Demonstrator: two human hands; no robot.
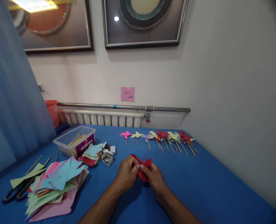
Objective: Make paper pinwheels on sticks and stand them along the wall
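Note:
Between my two hands is a red paper pinwheel [147, 163], its blades folded in toward the middle. My left hand [128, 171] pinches it from the left, thumb and fingers meeting near its centre. From the right, my right hand [155, 178] grips it with the thumb pressed on the centre. Whether a pin sits under the fingertips is hidden. Beyond my hands, several finished pinwheels on sticks lie in a row, with a pink pinwheel [126, 134] at the left end and a red pinwheel [184, 137] near the right end.
Left on the blue-covered table [212, 189] lies a pile of cut coloured paper [58, 183], partly over black-handled scissors [21, 191]. Behind it stand a clear plastic box [64, 143] of sticks, a smaller paper stack [92, 152] and small open boxes [107, 158]. A radiator [105, 119] lines the wall.

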